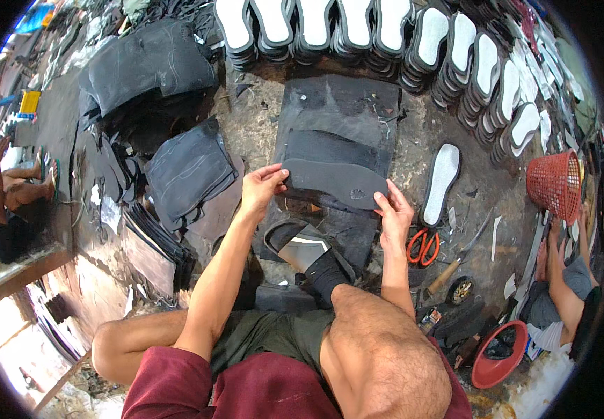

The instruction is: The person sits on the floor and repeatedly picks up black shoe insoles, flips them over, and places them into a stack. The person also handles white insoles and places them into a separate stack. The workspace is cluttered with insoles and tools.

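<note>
Between my two hands I hold a dark grey shoe sole [330,180] by its ends, over a black sheet on the floor. My left hand [263,187] pinches the left end between thumb and fingers. At the right end, by a rough dark spot, my right hand [395,209] grips the edge. Under the sole lies a smaller black piece [330,145] on the larger black sheet [337,98]. A single sole with a white top [441,183] rests to the right, and orange-handled scissors [423,247] lie below it.
Stacks of white-topped soles [316,24] curve along the far side and right. Piles of black sheets [148,66] stand at left. A wooden-handled tool [444,276], a red basket [555,187] and a red basin [501,356] are at right. Other people sit at both sides.
</note>
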Available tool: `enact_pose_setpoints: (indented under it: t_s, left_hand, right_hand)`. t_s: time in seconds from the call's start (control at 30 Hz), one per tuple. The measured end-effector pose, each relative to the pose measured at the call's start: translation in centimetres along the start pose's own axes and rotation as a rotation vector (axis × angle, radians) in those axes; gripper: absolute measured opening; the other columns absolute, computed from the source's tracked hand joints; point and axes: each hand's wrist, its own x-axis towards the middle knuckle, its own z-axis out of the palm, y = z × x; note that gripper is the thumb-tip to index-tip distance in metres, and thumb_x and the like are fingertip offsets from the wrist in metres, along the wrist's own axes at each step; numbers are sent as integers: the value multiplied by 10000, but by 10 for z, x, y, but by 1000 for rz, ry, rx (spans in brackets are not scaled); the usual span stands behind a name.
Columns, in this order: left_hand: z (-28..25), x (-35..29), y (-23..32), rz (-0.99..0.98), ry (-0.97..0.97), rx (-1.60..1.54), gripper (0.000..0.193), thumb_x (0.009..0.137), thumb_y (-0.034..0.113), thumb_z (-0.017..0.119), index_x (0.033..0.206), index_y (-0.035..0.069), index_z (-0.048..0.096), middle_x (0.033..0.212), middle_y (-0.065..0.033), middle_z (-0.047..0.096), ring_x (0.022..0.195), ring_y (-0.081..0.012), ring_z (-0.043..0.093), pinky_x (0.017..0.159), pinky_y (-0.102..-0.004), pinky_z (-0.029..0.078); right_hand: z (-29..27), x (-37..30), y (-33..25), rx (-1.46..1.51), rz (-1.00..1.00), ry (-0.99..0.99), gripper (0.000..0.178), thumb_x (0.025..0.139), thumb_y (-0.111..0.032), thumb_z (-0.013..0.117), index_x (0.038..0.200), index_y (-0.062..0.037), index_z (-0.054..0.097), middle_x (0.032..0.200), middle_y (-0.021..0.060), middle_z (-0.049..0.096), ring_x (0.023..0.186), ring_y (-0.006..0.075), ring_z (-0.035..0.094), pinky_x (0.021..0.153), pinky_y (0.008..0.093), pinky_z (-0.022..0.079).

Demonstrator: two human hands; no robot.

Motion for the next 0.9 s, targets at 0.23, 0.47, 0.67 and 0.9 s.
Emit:
enact_pose_setpoints:
  t_s: [0.23,0.47,0.67,0.9]
  left_hand:
    - [2,-9,-15,365,212,639,379,868,199,792,1191,8,734,1013,-133,746,811,-171,698,743,-289,540]
    - [4,-9,-18,312,200,627,397,852,204,801,1195,15,732,994,-127,733,856,-165,694,787,-289,528]
    - [5,-6,-26,382,236,557,387,828,205,811,1167,29,749,939,-144,740,802,-169,703,772,-303,541]
    - [8,-7,-25,328,234,502,394,845,178,807,1187,-3,733,963,-117,736,825,-145,681,782,-279,532]
  right_hand:
    - [1,-3,21,-94,-21,2,507,845,-59,814,1325,-33,653,1080,91,730,884,140,688,700,263,564]
    - [-4,-3,26,-110,-14,46,502,829,-76,833,1297,-6,668,1132,128,732,914,155,695,708,272,564]
    - [-5,2,26,-139,-39,87,469,808,-85,856,1239,10,698,1129,132,736,918,159,703,708,269,562]
    - [-4,5,20,-128,20,100,412,807,-91,854,1183,20,724,1091,152,741,882,168,710,698,278,581]
